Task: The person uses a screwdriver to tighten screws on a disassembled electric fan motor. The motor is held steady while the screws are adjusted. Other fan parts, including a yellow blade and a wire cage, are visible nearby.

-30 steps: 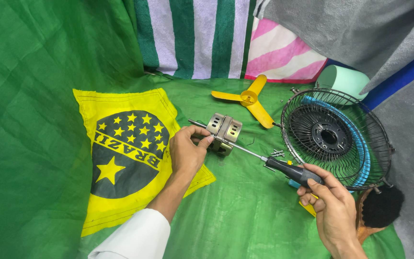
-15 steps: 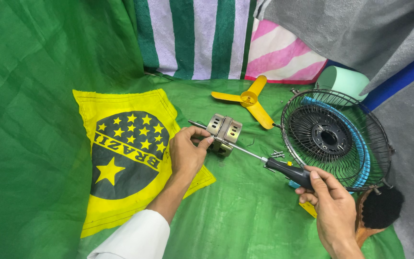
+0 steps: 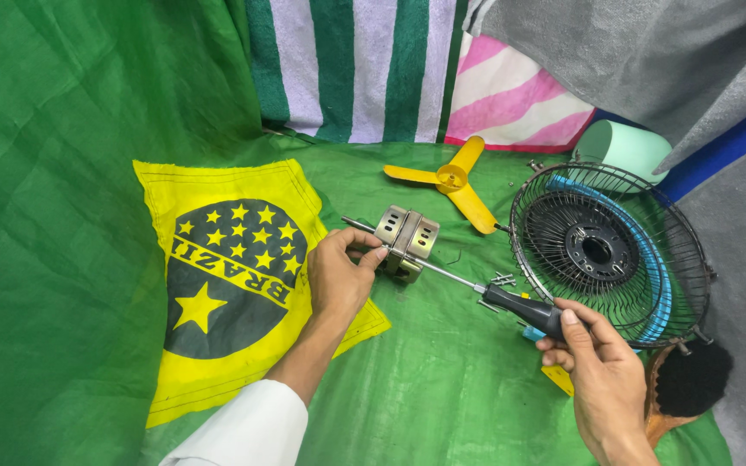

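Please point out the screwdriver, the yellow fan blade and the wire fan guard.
screwdriver (image 3: pixel 524 308), head view, on its black handle.
yellow fan blade (image 3: pixel 451 179), head view, on its round hub.
wire fan guard (image 3: pixel 597 250), head view, on its dark centre plate.

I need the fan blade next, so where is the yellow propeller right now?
In the head view the yellow propeller lies flat on the green cloth, upper middle, just left of the wire fan guard and behind the metal motor.

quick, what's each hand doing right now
Left hand: closed on the metal fan motor, steadying it.
Right hand: closed around the black handle of the screwdriver, tip at the motor.
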